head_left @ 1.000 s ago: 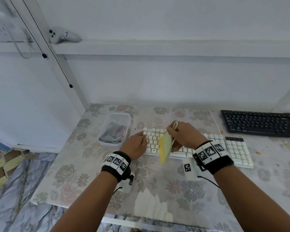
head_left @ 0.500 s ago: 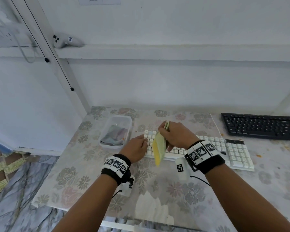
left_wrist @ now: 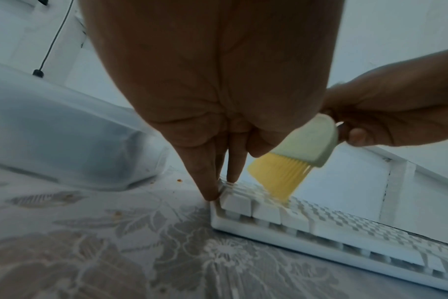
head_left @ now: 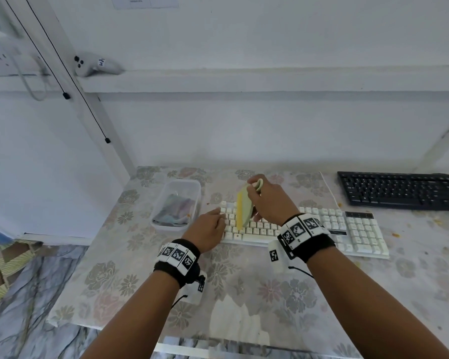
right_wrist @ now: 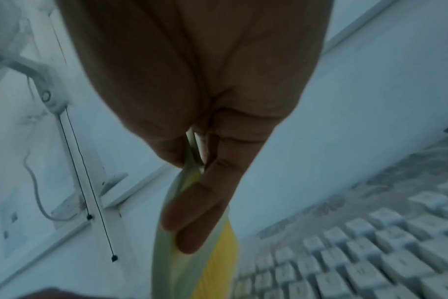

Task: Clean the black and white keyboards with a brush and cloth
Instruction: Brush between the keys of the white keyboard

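Near the bench's (head_left: 114, 270) left edge, toward the back, stands a clear rectangular plastic tub (head_left: 176, 204); folded cloth in muted stripes (head_left: 173, 212) lies inside it, its pattern hard to make out through the cloudy wall. In the left wrist view the tub is only a blurred pale mass.

Just right of the tub, the left hand (head_left: 209, 229) lies with straight, relaxed fingers (left_wrist: 205, 178), their tips touching the left end of the white full-size keyboard (head_left: 353, 229), which lies across the middle of the floral-covered bench. The hand holds nothing, and its palm covers the keyboard's left corner in the head view.

The right hand (head_left: 272, 203) hovers over the keyboard's left half, fingers curled around the pale green plastic handle of a flat brush with yellow bristles (head_left: 244, 208). The brush points down and toward the person, bristle tips touching the keys near the left hand. The handle's loop end peeks above the knuckles; the rest of the grip is hidden by the hand. The right wrist view is smeared, showing only two fingers pressed along the brush's flat side.

At the bench's back right, well apart from the white one, a black keyboard (head_left: 399, 190) is cut off by the picture's right edge. Small orange crumbs (head_left: 395, 235) dot the bench on the right.
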